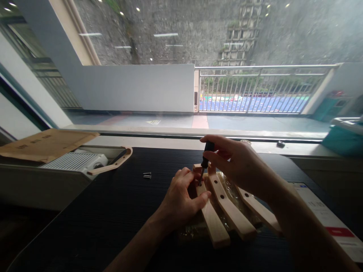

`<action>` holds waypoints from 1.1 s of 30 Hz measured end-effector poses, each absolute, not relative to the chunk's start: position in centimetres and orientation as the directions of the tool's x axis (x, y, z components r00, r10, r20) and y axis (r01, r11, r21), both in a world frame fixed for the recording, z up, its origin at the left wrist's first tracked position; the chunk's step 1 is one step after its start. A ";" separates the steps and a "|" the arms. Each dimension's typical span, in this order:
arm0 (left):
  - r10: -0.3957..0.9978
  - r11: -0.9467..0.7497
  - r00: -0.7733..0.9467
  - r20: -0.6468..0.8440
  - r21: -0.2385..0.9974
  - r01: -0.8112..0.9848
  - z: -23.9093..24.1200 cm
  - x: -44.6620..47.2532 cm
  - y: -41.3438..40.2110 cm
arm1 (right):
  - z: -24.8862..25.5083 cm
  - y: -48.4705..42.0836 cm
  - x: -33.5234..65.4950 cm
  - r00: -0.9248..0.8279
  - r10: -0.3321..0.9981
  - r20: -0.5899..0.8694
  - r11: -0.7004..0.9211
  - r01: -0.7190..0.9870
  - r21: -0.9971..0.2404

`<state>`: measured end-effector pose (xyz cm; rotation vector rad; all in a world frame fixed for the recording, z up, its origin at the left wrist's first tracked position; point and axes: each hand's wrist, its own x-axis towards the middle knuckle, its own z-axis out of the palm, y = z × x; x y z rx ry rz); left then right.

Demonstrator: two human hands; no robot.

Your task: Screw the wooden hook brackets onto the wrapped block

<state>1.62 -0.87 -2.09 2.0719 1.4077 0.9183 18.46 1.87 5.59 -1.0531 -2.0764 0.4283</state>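
My right hand (231,156) grips a small screwdriver (208,149) by its black handle, the shaft pointing down. Its tip meets a hole near the upper end of a pale wooden hook (214,226), the leftmost of three lying side by side. My left hand (184,194) is closed around that hook, thumb across the top and fingers by the screwdriver's tip. The fingers partly hide the hole; whether a screw sits in it I cannot tell. Beside it lie a middle hook (231,209) and a right hook (262,211), both with dark holes. Clear plastic wrap (227,185) is under them.
Several loose screws (147,175) lie on the black table (113,219). Another curved wooden hook (119,163) is at its far left edge, near a cardboard envelope (48,143). A phone (326,219) rests at the right. Behind stand a windowsill and window.
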 end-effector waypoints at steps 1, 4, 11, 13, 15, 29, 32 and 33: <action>0.932 -0.363 0.245 0.269 0.691 0.625 -2.1 1.7 -0.9 | 5.6 1.9 18.5 -0.376 0.796 0.475 0.605 0.543 -0.583; 0.930 -0.367 0.230 0.287 0.679 0.636 -2.2 1.9 -0.9 | 5.6 1.9 18.5 -0.380 0.794 0.474 0.607 0.550 -0.574; 0.909 -0.416 0.268 0.318 0.700 0.581 -1.9 1.2 -0.5 | 5.8 1.8 18.5 -0.401 0.802 0.443 0.597 0.571 -0.563; 0.903 -0.430 0.279 0.327 0.702 0.568 -1.9 1.1 -0.3 | 5.8 1.8 18.6 -0.399 0.801 0.446 0.597 0.577 -0.556; 0.898 -0.440 0.280 0.339 0.700 0.563 -2.0 1.0 -0.2 | 5.7 1.8 18.6 -0.395 0.797 0.458 0.603 0.579 -0.549; 0.895 -0.444 0.243 0.374 0.687 0.576 -2.4 1.6 -0.3 | 5.9 1.7 18.5 -0.409 0.753 0.516 0.653 0.564 -0.506; 0.893 -0.445 0.235 0.383 0.682 0.580 -2.4 1.6 -0.3 | 5.8 1.8 18.6 -0.396 0.765 0.508 0.639 0.570 -0.517; 0.894 -0.444 0.234 0.383 0.680 0.584 -2.4 1.6 -0.3 | 5.7 1.8 18.6 -0.388 0.770 0.507 0.632 0.573 -0.522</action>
